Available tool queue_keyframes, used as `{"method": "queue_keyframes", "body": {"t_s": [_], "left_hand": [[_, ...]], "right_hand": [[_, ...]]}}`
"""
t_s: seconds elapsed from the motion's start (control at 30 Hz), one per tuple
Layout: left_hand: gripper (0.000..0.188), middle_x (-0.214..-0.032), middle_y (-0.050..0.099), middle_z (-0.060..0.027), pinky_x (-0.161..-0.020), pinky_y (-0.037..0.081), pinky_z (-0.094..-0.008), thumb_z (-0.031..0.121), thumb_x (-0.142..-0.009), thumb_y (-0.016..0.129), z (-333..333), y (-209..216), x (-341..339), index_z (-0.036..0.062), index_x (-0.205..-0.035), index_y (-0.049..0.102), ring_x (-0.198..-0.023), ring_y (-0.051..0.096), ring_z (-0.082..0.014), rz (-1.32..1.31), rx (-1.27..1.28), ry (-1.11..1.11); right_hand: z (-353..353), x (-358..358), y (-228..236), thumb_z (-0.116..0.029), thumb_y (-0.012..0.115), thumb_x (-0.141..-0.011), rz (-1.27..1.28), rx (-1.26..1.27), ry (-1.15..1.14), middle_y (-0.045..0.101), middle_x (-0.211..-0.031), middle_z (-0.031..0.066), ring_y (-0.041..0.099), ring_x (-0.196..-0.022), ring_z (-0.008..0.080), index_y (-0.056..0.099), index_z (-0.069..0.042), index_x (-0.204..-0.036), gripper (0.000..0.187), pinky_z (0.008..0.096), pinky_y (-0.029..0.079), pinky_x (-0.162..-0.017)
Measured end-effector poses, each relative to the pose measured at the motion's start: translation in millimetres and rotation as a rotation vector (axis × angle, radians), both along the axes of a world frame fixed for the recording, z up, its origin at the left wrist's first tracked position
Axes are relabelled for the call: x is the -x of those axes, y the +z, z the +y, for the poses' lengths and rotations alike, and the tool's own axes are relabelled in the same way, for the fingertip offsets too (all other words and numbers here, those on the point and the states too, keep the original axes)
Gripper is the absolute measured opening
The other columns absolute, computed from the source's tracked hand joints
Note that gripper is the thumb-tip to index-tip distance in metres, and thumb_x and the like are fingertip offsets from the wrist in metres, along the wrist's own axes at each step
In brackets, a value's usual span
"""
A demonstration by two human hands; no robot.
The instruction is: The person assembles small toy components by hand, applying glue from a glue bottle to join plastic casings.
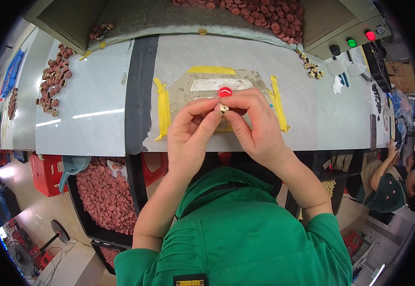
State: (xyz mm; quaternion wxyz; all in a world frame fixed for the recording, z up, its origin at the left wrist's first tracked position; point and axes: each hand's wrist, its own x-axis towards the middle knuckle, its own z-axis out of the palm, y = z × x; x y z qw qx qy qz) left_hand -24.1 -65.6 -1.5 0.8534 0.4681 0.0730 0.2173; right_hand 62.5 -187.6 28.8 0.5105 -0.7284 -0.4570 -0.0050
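Observation:
Over the taped work patch (pixel 179 97) in the middle of the table, my left hand (pixel 188 136) and my right hand (pixel 260 128) meet at their fingertips. Thumbs and forefingers of both pinch a small cream-coloured piece (pixel 224 108) with dark marks; the fingers cover part of it. Just beyond the fingertips shows a round red disc (pixel 225 92) with a white curved mark. Whether the disc touches the small piece or lies apart from it, I cannot tell.
Reddish round caps lie heaped at the far edge (pixel 269 19), scattered at the left (pixel 55 78) and piled in a black bin (pixel 105 195) below. Small cream-and-dark pieces (pixel 313 70) lie at right, near a grey housing with buttons (pixel 355 33). Another person (pixel 388 183) sits far right.

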Motion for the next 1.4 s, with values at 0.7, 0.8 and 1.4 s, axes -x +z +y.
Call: {"method": "queue_keyframes", "body": {"t_s": [0.7, 0.8, 1.4], "left_hand": [[0.058, -0.109, 0.057, -0.0065, -0.086, 0.045, -0.027, 0.026, -0.093, 0.059, 13, 35, -9, 0.0037, -0.141, 0.033, -0.103, 0.053, -0.0121, 0.275, -0.098, -0.586], [0.057, -0.113, 0.057, -0.0078, -0.086, 0.046, -0.0276, 0.025, -0.095, 0.057, 7, 27, -7, 0.0055, -0.142, 0.032, -0.101, 0.054, -0.0127, 0.256, -0.01, -0.561], [0.044, -0.103, 0.061, -0.0074, -0.083, 0.048, -0.0277, 0.021, -0.099, 0.05, -7, 16, -7, 0.0062, -0.138, 0.036, -0.09, 0.058, -0.0125, 0.198, 0.034, -0.492]], "right_hand": [[-25, -28, 23, -0.018, 0.076, -0.074, -0.082, 0.166, 0.338, 0.058, -0.101, 0.0057, 0.055, -0.095, 0.0231, 0.064, -0.008, -0.097, 0.028, 0.0346, 0.045, -0.082], [-33, -23, 20, -0.015, 0.073, -0.078, 0.031, 0.16, 0.283, 0.058, -0.108, 0.0077, 0.056, -0.099, 0.0235, 0.063, -0.006, -0.106, 0.032, 0.0345, 0.045, -0.086], [-47, -16, 0, -0.008, 0.052, -0.091, 0.727, -0.002, 0.331, 0.054, -0.106, 0.0058, 0.057, -0.09, 0.0125, 0.057, -0.004, -0.111, 0.021, 0.0281, 0.047, -0.081]]}}
